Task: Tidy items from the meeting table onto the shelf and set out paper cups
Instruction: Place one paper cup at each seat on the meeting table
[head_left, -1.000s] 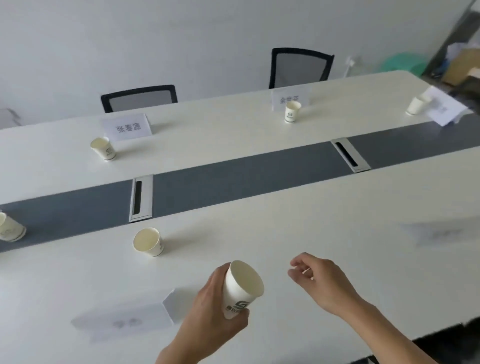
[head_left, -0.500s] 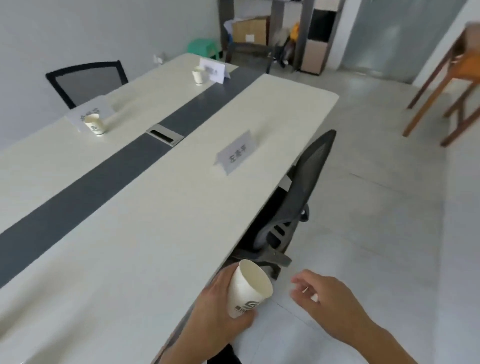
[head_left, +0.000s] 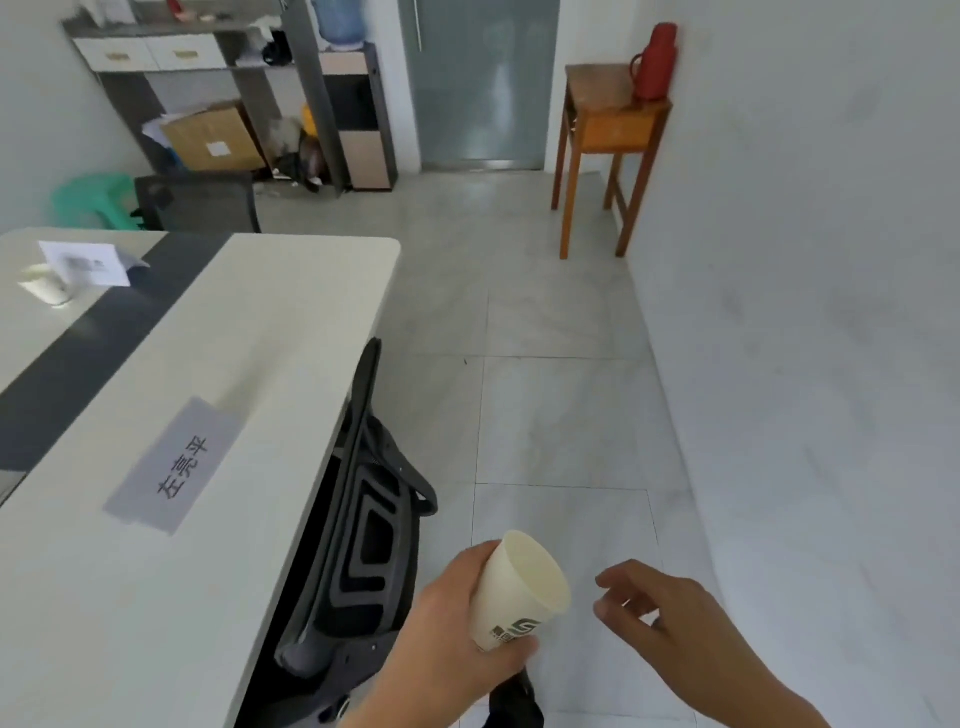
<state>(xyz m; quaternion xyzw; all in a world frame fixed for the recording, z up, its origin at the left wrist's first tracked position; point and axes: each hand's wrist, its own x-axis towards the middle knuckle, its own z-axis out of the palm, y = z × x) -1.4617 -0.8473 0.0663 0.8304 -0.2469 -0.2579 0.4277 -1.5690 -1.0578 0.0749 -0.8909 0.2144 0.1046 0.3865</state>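
A paper cup held above the floor, just right of the desk.
The left hand curls its fingers round the paper cup, which tips to the right. The right hand is near it, fingers loosely bent, holding nothing. A name card lies on the desk. The shelf stands far off.
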